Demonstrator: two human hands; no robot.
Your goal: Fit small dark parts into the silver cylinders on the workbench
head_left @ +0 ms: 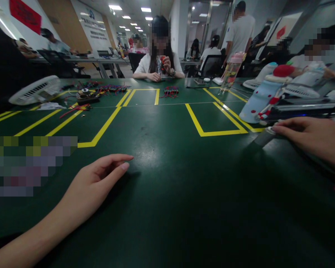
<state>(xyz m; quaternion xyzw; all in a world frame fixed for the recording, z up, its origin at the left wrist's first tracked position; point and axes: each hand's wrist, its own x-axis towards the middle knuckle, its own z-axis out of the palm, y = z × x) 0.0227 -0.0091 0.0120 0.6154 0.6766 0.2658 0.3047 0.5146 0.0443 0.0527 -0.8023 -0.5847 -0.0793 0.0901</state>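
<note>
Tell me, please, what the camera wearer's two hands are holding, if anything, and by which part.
The right hand appears to grip a grey cylinder by its pale upper end; the left hand holds nothing.

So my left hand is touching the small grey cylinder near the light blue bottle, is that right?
Not quite: the head view shows your right hand touching the small grey cylinder, near the light blue bottle. Your left hand is well apart from it, over the green table.
</note>
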